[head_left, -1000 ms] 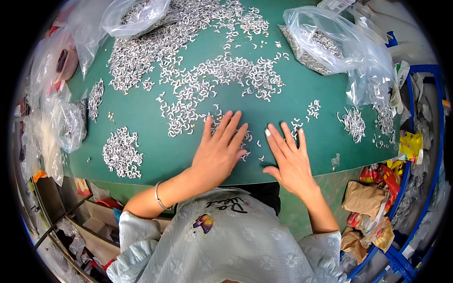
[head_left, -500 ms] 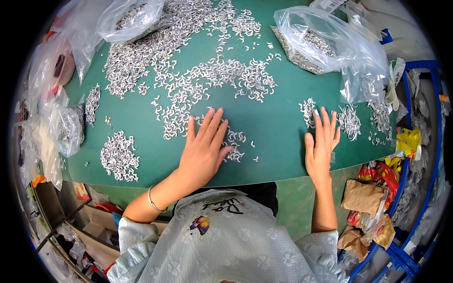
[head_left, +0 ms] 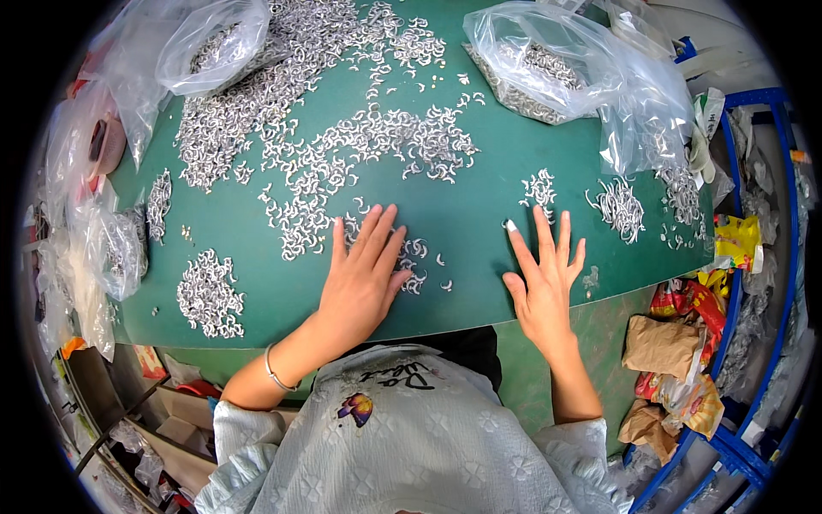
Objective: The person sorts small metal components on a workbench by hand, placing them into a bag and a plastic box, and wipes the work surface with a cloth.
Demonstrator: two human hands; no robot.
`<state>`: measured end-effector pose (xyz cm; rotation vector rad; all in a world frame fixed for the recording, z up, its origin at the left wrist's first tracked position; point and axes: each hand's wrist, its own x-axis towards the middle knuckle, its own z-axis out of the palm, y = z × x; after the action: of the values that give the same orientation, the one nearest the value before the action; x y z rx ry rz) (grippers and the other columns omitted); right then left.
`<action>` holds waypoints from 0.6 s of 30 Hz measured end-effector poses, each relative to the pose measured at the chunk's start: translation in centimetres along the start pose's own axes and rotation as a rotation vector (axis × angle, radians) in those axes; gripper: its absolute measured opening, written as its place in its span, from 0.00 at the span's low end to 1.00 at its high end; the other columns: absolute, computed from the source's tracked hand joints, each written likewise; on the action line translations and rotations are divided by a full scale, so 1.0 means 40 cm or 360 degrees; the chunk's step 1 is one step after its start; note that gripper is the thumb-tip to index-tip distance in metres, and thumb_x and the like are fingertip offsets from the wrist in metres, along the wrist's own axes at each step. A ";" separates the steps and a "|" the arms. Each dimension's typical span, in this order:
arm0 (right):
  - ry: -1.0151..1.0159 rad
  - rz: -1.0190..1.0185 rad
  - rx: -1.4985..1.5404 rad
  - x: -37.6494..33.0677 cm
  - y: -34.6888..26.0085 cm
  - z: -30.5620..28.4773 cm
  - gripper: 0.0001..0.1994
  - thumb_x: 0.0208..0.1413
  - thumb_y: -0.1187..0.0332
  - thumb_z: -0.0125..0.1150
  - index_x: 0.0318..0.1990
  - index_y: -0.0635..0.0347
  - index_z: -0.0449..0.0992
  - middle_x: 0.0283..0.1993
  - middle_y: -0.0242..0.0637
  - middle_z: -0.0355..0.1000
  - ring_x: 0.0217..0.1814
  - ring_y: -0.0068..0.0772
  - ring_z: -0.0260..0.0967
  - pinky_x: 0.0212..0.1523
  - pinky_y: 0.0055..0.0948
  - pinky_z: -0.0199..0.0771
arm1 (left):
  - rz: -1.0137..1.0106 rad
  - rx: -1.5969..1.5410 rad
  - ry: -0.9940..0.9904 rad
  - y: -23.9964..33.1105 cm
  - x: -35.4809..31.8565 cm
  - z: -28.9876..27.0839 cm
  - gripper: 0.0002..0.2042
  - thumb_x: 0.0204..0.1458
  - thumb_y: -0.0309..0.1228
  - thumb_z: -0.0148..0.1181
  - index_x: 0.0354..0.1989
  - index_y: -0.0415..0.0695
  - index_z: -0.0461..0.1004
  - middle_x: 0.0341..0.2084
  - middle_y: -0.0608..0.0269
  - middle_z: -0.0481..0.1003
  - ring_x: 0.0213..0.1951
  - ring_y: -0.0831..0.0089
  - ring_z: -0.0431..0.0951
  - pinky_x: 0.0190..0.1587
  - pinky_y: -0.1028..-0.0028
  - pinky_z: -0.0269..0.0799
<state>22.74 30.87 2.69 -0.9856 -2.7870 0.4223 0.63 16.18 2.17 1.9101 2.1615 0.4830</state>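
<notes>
Small silvery crescent-shaped pieces [head_left: 377,133] are strewn over the green tabletop [head_left: 462,223]. My left hand [head_left: 361,272] lies flat with its fingers spread, partly covering some of these pieces; others show just right of its thumb. Out to the right, my right hand [head_left: 545,278] has its fingers stretched apart. A white covering wraps its index fingertip, and a tiny dark-and-pale bit, perhaps one crescent piece, shows at that tip. Just beyond the right fingers sits a small pile of pieces [head_left: 539,187]. Another pile [head_left: 616,208] lies farther right, and one more [head_left: 210,294] is left of my left hand.
Clear plastic bags of pieces stand at the far left [head_left: 218,51] and far right [head_left: 539,73]. A large heap [head_left: 248,107] spreads beside the left bag. Blue shelving [head_left: 788,197] borders the right side, near a brown paper package [head_left: 659,347]. Cardboard boxes [head_left: 175,428] stand below left.
My right hand has drawn left and slightly toward me, away from the small right-hand piles, with its fingers spreading wider. My left hand stays nearly in place. The whole view has shifted slightly.
</notes>
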 end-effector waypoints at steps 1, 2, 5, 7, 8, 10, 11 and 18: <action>0.0012 0.0011 -0.0009 0.001 -0.001 -0.001 0.26 0.54 0.59 0.60 0.60 0.54 0.69 0.74 0.43 0.46 0.77 0.60 0.32 0.65 0.71 0.29 | 0.0003 -0.0024 0.0000 0.003 0.001 -0.003 0.24 0.54 0.32 0.59 0.58 0.34 0.65 0.64 0.47 0.58 0.67 0.53 0.55 0.65 0.41 0.46; 0.0023 0.0021 -0.0019 0.004 -0.003 -0.005 0.26 0.53 0.59 0.60 0.60 0.55 0.69 0.74 0.43 0.45 0.77 0.60 0.32 0.65 0.71 0.29 | 0.0005 -0.0049 0.0000 0.007 0.002 -0.005 0.24 0.54 0.31 0.59 0.58 0.33 0.65 0.64 0.46 0.58 0.67 0.53 0.55 0.65 0.42 0.46; -0.0085 -0.0021 -0.0008 -0.004 -0.018 0.005 0.27 0.52 0.58 0.61 0.60 0.55 0.69 0.74 0.42 0.46 0.77 0.60 0.33 0.65 0.72 0.29 | 0.0063 -0.0139 0.0005 0.027 0.009 -0.001 0.23 0.54 0.30 0.58 0.58 0.33 0.65 0.64 0.46 0.58 0.67 0.53 0.55 0.65 0.42 0.47; -0.0184 -0.0061 0.0045 -0.019 -0.055 -0.006 0.28 0.50 0.59 0.63 0.60 0.55 0.69 0.74 0.42 0.46 0.77 0.60 0.33 0.64 0.72 0.30 | 0.0031 -0.0215 -0.0006 0.033 0.010 0.007 0.25 0.52 0.25 0.59 0.60 0.35 0.63 0.66 0.50 0.56 0.69 0.54 0.54 0.67 0.43 0.42; -0.0132 -0.0166 0.0101 -0.024 -0.061 -0.003 0.31 0.47 0.60 0.66 0.60 0.56 0.69 0.74 0.40 0.47 0.76 0.60 0.34 0.64 0.73 0.32 | 0.0032 -0.0216 -0.0001 0.032 0.011 0.009 0.26 0.52 0.25 0.59 0.60 0.36 0.63 0.66 0.50 0.56 0.69 0.54 0.54 0.67 0.42 0.42; -0.0141 -0.0213 0.0146 -0.013 -0.062 -0.002 0.32 0.46 0.59 0.67 0.60 0.56 0.68 0.73 0.39 0.48 0.76 0.58 0.35 0.64 0.73 0.33 | 0.0022 -0.0229 0.0002 0.036 0.006 0.013 0.26 0.52 0.25 0.59 0.60 0.36 0.63 0.66 0.51 0.56 0.69 0.54 0.54 0.67 0.42 0.42; -0.0147 -0.0238 0.0170 -0.005 -0.062 -0.001 0.33 0.45 0.59 0.68 0.60 0.56 0.68 0.73 0.38 0.48 0.76 0.57 0.36 0.64 0.73 0.33 | 0.0016 -0.0244 -0.0001 0.041 0.004 0.013 0.26 0.52 0.25 0.59 0.61 0.35 0.62 0.66 0.51 0.56 0.69 0.54 0.54 0.67 0.42 0.42; -0.0351 -0.0336 0.0243 -0.013 -0.086 0.011 0.37 0.43 0.56 0.68 0.62 0.57 0.65 0.73 0.37 0.48 0.77 0.55 0.36 0.65 0.71 0.34 | -0.0029 -0.0216 0.0070 0.035 -0.014 0.003 0.26 0.50 0.22 0.59 0.60 0.37 0.64 0.64 0.49 0.60 0.67 0.52 0.57 0.66 0.43 0.47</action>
<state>21.01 27.86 3.33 -0.6389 -2.9558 0.7397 2.04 15.77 2.58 1.8228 2.1122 0.6559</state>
